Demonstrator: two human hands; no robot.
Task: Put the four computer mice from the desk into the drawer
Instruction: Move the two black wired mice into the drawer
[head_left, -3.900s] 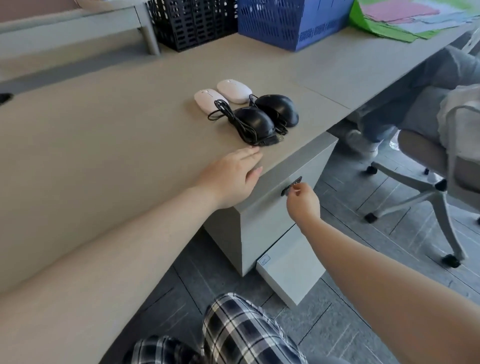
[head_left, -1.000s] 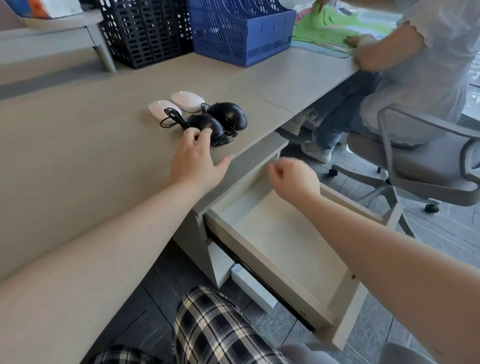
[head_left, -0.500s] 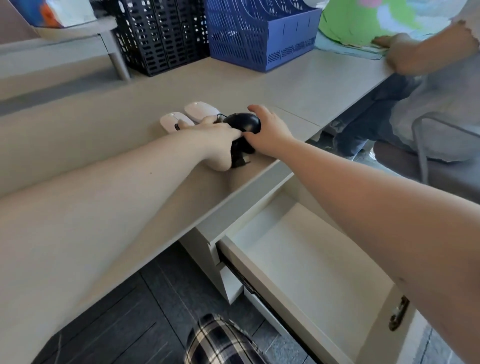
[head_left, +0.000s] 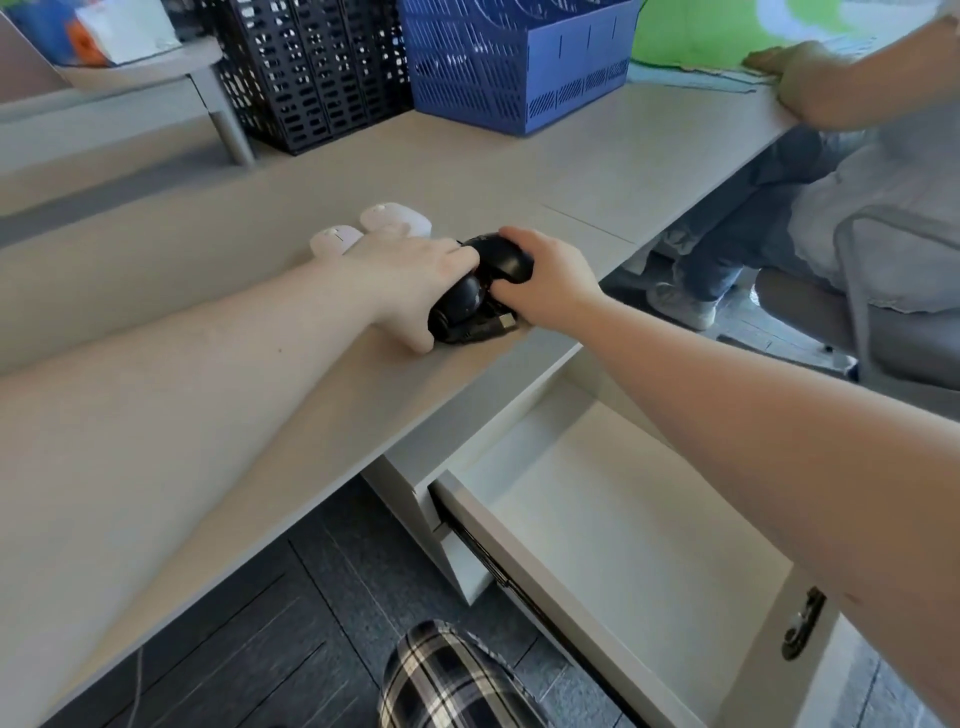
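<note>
Two black wired mice lie near the desk's (head_left: 597, 171) front edge. My left hand (head_left: 410, 280) is wrapped over the nearer black mouse (head_left: 460, 304), whose cable and USB plug poke out beside it. My right hand (head_left: 545, 280) grips the farther black mouse (head_left: 501, 254). Both mice rest on the desk. Two white mice (head_left: 337, 240) (head_left: 397, 218) sit just behind my left hand, partly hidden by it. The drawer (head_left: 613, 519) under the desk stands pulled out with nothing inside it.
A black mesh file rack (head_left: 311, 73) and a blue file rack (head_left: 514, 62) stand at the back of the desk. Another person (head_left: 857, 156) sits at the right on a grey office chair (head_left: 893, 312), a hand on green papers. My checked trouser knee (head_left: 452, 680) is below.
The drawer was pulled open. Both my hands then moved up onto the desk and closed over the two black mice; over the last half second they hardly shifted.
</note>
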